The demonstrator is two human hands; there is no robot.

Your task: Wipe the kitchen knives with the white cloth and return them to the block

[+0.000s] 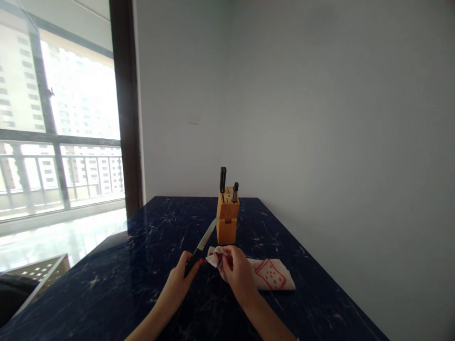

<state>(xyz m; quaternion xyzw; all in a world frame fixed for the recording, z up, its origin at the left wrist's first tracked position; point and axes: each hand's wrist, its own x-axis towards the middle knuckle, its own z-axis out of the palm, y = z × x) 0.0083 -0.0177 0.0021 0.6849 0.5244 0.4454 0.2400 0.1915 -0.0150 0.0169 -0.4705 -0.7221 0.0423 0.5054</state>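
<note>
My left hand (180, 280) is closed round the black handle of a kitchen knife (206, 240), whose blade points up and away toward the wooden knife block (227, 219). My right hand (237, 271) pinches the near end of a white cloth with red print (270, 275) that lies on the dark blue marble table (149, 265). The bunched cloth end sits close to the base of the blade. Two black-handled tools stand in the block.
The table runs along a plain grey wall on the right and ends at the far wall. A large window with a railing fills the left side. A pale perforated object (39, 274) sits low at the left, beside the table edge.
</note>
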